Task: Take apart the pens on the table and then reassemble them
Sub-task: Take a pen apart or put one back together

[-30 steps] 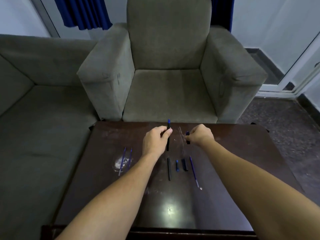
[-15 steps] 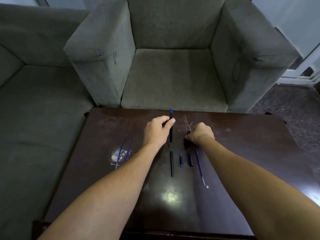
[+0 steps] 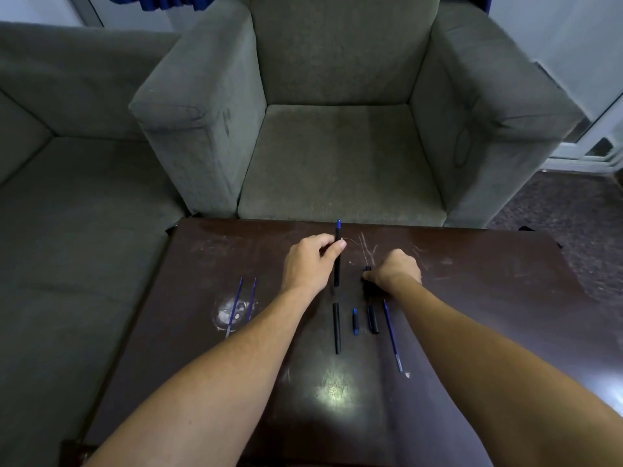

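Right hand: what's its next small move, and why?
Probably let go of the small dark piece that the right hand pinches low at the table, just beyond the laid-out black cap; the left hand holds a pen that likely needs both hands.

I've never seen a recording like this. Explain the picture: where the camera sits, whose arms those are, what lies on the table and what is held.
No machine here: a person wears one wide-angle camera on the head, looking forward and down, so the bare arms are their own. The left hand grips a black pen with a blue tip. The right hand pinches a small dark pen piece close to the dark brown wooden table. Loose on it lie a black pen barrel, a short blue piece, a black cap and a thin blue refill; two more thin blue refills lie to the left. Behind stands a grey fabric armchair.
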